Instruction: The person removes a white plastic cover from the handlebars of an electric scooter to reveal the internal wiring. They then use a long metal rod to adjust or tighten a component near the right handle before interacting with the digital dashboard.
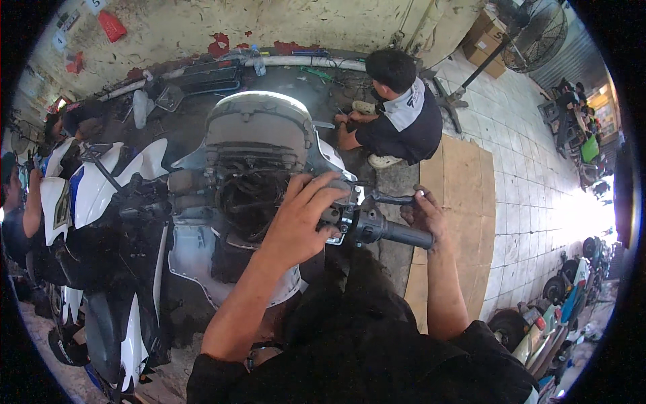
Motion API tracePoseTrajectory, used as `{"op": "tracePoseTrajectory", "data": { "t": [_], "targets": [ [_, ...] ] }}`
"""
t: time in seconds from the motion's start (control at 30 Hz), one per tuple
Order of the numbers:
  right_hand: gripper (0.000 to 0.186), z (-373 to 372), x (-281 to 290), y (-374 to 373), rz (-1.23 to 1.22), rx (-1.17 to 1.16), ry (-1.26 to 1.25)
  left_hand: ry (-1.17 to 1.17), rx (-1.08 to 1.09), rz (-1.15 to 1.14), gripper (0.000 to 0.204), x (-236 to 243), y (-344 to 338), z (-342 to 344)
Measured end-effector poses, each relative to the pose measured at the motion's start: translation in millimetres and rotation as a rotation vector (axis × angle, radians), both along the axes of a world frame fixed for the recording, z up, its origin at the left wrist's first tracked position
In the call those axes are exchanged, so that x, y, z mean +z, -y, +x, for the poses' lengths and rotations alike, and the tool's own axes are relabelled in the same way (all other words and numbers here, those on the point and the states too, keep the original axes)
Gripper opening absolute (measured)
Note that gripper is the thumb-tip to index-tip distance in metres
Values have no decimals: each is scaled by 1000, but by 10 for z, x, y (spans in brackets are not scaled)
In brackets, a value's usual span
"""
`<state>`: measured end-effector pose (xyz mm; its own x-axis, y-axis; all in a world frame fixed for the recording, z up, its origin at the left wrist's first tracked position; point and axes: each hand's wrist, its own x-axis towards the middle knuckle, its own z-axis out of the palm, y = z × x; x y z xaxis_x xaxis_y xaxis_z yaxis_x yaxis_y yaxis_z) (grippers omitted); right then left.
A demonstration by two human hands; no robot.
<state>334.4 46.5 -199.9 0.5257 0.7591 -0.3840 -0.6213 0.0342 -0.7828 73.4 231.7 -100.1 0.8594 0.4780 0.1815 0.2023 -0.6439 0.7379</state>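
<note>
My left hand [306, 219] grips the black brake master cylinder [346, 195] and its clamp on the handlebar, fingers bent over the top. My right hand [425, 214] pinches the outer end of the black brake lever [393, 199], its wrist beside the rubber throttle grip [407, 234]. A switch housing [370, 225] sits between the clamp and the grip. Behind them is the scooter's stripped front, with a dark windshield [256, 124], tangled cables [245, 202] and white body panels [185, 259].
A co-worker [400, 118] squats just ahead beside a cardboard sheet [461, 182]. Another person [20, 202] is left of a white-and-blue motorcycle [108, 188]. A pedestal fan [535, 37] and boxes [488, 44] stand at upper right; scooters and parts [565, 289] line the right side.
</note>
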Motion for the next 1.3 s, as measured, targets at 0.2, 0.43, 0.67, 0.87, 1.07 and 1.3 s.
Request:
{"op": "tracePoseTrajectory", "data": {
  "t": [0.2,0.43,0.67,0.87,1.07,1.3],
  "targets": [
    [31,-27,38,-8,-78,-58,107,26,5,57,69,27,-24,-21],
    [29,33,73,-71,-88,-41,166,58,-2,86,69,20,-55,-29],
    [34,0,198,-59,-147,-13,201,22,17,82,61,21,-26,-22],
    [39,21,182,-62,-128,-33,227,-11,36,100,55,39,-25,-17],
    [39,55,126,-75,-96,7,119,2,61,117,51,-4,-24,-9],
    [38,47,127,-33,-36,9,235,50,95,83,44,-44,-8,-15]
  ]
}}
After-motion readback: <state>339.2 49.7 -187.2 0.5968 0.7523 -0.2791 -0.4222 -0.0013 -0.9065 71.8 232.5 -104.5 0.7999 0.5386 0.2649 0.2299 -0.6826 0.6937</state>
